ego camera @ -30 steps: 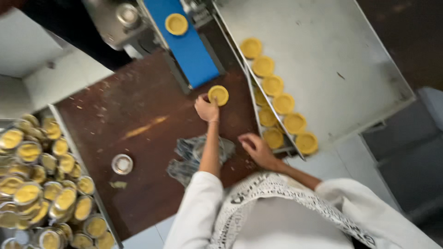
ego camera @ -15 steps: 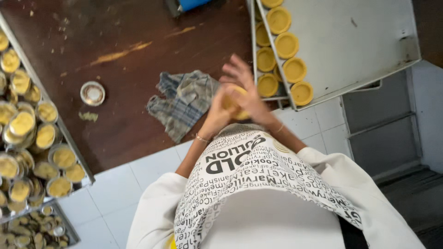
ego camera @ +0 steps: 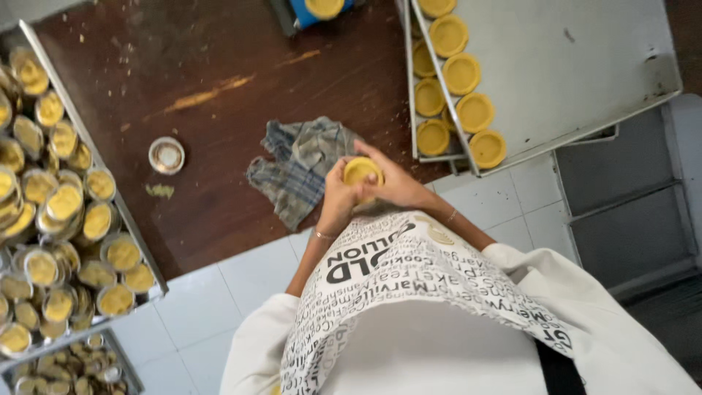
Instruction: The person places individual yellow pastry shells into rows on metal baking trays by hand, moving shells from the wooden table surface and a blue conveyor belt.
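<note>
Both my hands are cupped around one round yellow pastry shell (ego camera: 362, 171), held just in front of my patterned apron. My left hand (ego camera: 336, 196) grips it from the left and below. My right hand (ego camera: 398, 184) covers its right side, with fingers over the rim. The hands hover above the near edge of the brown table (ego camera: 219, 80), next to a crumpled checked cloth (ego camera: 300, 167). Beyond them to the right, a metal tray (ego camera: 578, 66) carries a row of similar yellow shells (ego camera: 475, 111) along its left side.
A big tray (ego camera: 150, 281) at the left is packed with several small metal tins of yellow dough. One empty tin (ego camera: 167, 155) stands alone on the table. A blue belt (ego camera: 303, 16) with another shell sits at the top edge. White tiles lie below the table.
My left hand drew the shell back from the blue belt and both hands closed round it near my body. The view has tilted down towards me.
</note>
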